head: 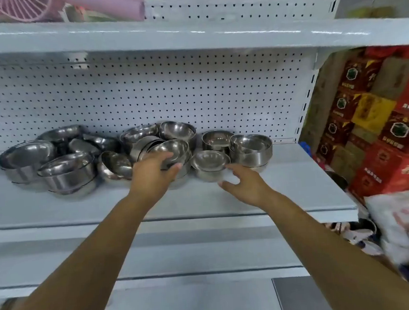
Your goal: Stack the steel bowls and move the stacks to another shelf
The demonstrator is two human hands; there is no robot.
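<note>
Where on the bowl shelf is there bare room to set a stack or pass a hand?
Free: right end of the shelf, between the rightmost bowl stack and the shelf's edge; and the front strip ahead of the bowls, around the left hand and right hand. Crowded: the back, left to middle, bowls jammed together.

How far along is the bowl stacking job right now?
Done: short stacks stand on the shelf, like the right stack. In hand: the left hand grips a tilted bowl; the open right hand reaches toward the small stack. Left: loose bowls lie unstacked, and every bowl seen sits on this shelf.
</note>
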